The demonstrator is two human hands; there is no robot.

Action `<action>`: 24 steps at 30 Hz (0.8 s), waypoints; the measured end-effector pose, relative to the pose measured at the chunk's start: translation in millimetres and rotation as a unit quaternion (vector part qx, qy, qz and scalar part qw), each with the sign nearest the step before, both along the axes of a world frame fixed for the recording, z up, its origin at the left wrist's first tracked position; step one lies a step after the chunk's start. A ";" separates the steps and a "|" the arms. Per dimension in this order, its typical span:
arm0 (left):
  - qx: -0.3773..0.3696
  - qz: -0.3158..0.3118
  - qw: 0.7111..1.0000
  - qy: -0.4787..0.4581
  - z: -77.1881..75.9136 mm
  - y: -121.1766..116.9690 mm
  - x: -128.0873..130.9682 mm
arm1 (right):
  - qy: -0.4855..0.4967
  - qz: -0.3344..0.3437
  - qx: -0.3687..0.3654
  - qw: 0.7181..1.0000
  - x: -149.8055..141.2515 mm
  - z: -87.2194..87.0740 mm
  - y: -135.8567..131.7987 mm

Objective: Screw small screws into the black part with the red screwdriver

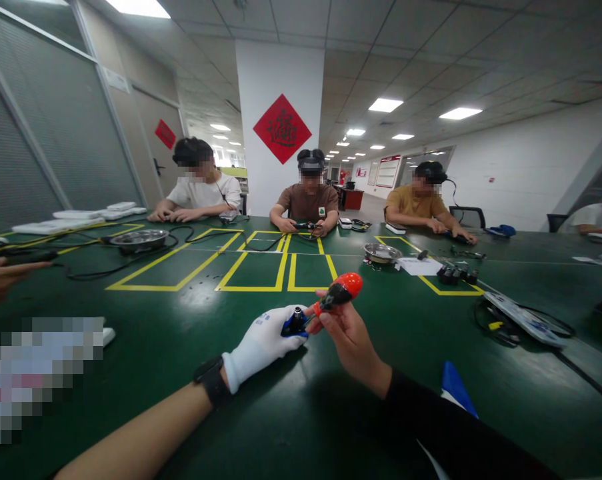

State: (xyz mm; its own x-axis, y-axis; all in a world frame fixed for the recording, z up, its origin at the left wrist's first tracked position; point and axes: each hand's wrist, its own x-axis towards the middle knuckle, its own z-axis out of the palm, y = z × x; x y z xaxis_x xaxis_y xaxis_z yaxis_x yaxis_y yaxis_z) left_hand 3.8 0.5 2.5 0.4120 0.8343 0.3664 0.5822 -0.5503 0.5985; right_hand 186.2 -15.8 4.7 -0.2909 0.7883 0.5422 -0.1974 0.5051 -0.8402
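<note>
On the one green bench (261, 427) I can count two metal bowls (141, 245), one blue-and-white triangular piece (455, 390), one white power strip (523, 319) over to the right, and a clump of small black blocks (458, 275) too bunched for me to number. Nearest me there's one red-and-black screwdriver (343, 290), one blue-and-black part (295, 325), one white glove (263, 340) and one black wristband (213, 381). Across from them I make it three people (308, 203) under three black headsets (311, 160), with two red paper diamonds (282, 129) behind.
</note>
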 end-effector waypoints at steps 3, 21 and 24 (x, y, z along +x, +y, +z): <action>0.000 0.005 1.000 -0.003 -0.8 0.0 -0.4 | 0.000 -0.013 -0.002 1.000 0.8 -0.1 -0.1; 0.000 0.007 1.000 0.007 2.2 -1.8 1.1 | 0.023 -0.023 -0.007 0.999 1.6 2.6 -1.4; 0.003 0.012 1.000 0.011 -0.7 0.0 -0.1 | 0.027 -0.030 -0.003 0.999 1.5 2.1 -0.9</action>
